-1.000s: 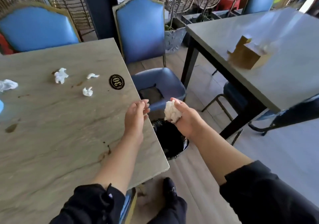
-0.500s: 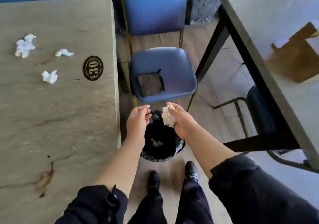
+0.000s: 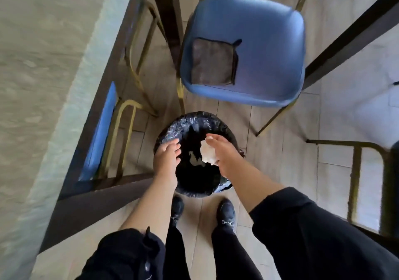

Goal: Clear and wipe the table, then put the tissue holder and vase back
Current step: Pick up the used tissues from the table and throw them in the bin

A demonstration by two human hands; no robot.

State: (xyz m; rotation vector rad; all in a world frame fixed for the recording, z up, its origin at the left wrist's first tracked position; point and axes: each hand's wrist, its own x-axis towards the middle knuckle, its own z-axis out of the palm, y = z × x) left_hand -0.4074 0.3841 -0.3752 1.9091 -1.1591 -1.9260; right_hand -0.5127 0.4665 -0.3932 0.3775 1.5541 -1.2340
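Black plastic lines the round bin (image 3: 170, 128) on the floor, and both hands hang over its mouth. The right hand (image 3: 223, 152) is curled around a crumpled white tissue wad (image 3: 206, 154), fingers closed on it above the bin's centre; a paler scrap (image 3: 195, 161) lies down inside. The left hand (image 3: 167, 156) is over the bin's left rim, fingers loosely bent and empty. Left of the bin runs the stone-look table (image 3: 38, 85), its pale edge slanting past a dark frame, with a tucked-in blue chair (image 3: 99, 133) on gold legs filling the gap under it. Beyond the bin stands another blue chair (image 3: 259, 49), a dark cloth (image 3: 212, 62) lying on its seat, its front edge near the bin's far rim. Open pale wood-plank floor (image 3: 280, 150) spreads right of the bin. Two black shoes (image 3: 225, 211) stand just on the near side of it.
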